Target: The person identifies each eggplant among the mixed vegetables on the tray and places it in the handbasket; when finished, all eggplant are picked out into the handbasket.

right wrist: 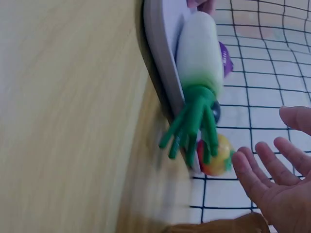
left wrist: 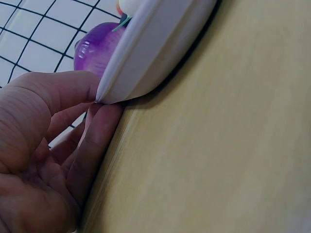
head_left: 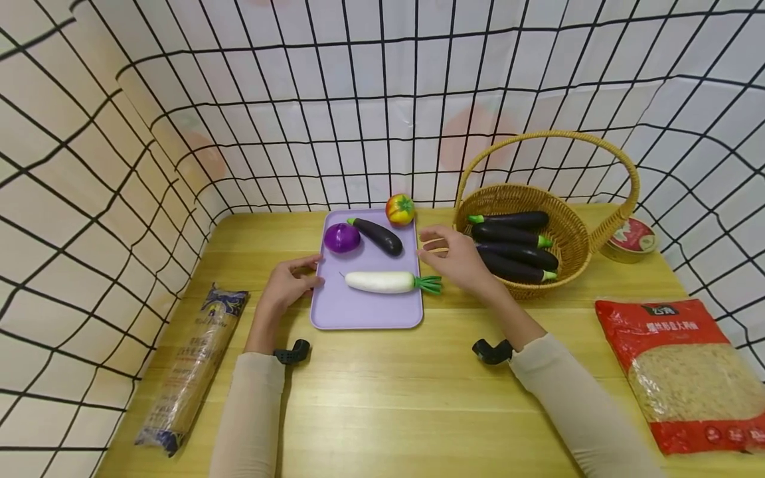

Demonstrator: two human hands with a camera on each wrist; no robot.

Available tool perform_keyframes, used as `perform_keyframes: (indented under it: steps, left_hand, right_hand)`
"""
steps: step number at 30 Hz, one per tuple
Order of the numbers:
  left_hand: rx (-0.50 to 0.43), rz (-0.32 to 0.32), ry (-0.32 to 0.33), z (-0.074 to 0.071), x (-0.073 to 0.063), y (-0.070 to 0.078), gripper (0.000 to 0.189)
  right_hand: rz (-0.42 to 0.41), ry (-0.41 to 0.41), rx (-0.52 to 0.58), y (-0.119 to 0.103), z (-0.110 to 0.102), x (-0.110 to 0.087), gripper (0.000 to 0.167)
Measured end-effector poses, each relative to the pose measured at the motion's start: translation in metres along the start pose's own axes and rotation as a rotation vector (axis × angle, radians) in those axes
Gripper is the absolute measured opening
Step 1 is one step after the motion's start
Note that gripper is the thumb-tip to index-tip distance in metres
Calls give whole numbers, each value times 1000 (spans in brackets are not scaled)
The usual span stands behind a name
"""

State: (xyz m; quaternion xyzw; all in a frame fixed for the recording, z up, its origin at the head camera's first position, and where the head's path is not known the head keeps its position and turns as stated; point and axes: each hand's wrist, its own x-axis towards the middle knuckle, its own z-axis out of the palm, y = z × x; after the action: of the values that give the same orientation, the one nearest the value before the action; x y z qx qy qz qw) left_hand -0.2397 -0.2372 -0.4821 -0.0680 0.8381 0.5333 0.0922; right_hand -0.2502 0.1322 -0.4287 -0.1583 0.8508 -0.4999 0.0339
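A lilac tray (head_left: 366, 312) lies on the table. My left hand (head_left: 289, 284) pinches its left rim, thumb on one side and fingers on the other, as the left wrist view shows. My right hand (head_left: 455, 260) is held just off the tray's right side, fingers apart and nothing in them. On the tray are a white radish (head_left: 379, 282) with green leaves jutting past the right rim, a dark eggplant (head_left: 376, 236) and a round purple vegetable (head_left: 342, 238), perhaps an onion. At the far right corner sits a red and yellow fruit or tomato (head_left: 400, 210).
Right of the tray stands a wicker basket (head_left: 576, 232) with a tall handle, holding several eggplants (head_left: 514, 247). Behind it is a round tin (head_left: 630, 240). A red pasta bag (head_left: 687, 378) lies at right, a long noodle pack (head_left: 194, 372) at left. Black wire grid (head_left: 358, 99) encloses the table.
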Motion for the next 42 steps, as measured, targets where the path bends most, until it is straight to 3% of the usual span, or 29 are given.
perform_keyframes:
  steps: [13, 20, 34, 42]
  left_hand:
    - [0, -7, 2, -4, -2, -5, 60]
    - [10, -11, 2, -8, -1, -4, 61]
    - [-9, -10, -6, 0, 1, -3, 60]
    - [1, -9, -5, 0, 1, 0, 61]
  right_hand:
    - [96, -6, -20, -1, 33, 30, 53]
    - [83, 3, -34, 2, 45, 43, 53]
    - [70, -36, -83, 10, 56, 58, 60]
    - [74, -49, -194, 8, 61, 66, 64]
